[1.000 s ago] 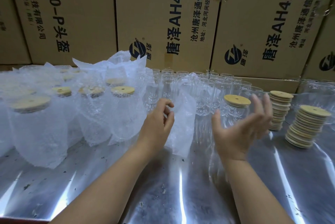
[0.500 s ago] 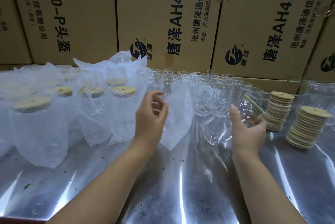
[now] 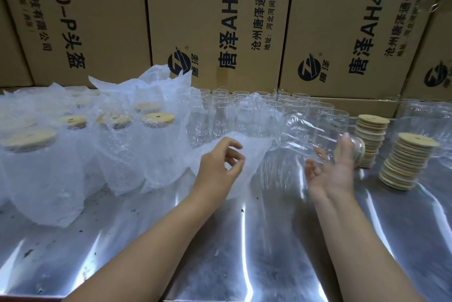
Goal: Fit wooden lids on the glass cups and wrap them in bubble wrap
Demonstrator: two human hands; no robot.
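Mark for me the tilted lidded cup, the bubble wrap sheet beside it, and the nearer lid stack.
tilted lidded cup (image 3: 308,133): head view, on its clear glass side wall.
bubble wrap sheet (image 3: 254,147): head view, on its upper flat part.
nearer lid stack (image 3: 418,142): head view, on the top lid's face.

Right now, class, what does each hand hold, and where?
Left hand: clear bubble wrap sheet, edge, pinched. Right hand: wooden-lidded glass cup, lid end, on straight fingers.

Print runs sideways on the far cartons. Left carton (image 3: 97,20): "AH4.0-P头盔", smaller "科技有限公司". Middle carton (image 3: 208,8): round logo (image 3: 179,63) with "唐泽", "唐泽AH4.0", "沧州唐泽通信科技", "地址:河北河间". Right carton (image 3: 342,20): same logo, "唐泽AH4.0", small lines blurred.
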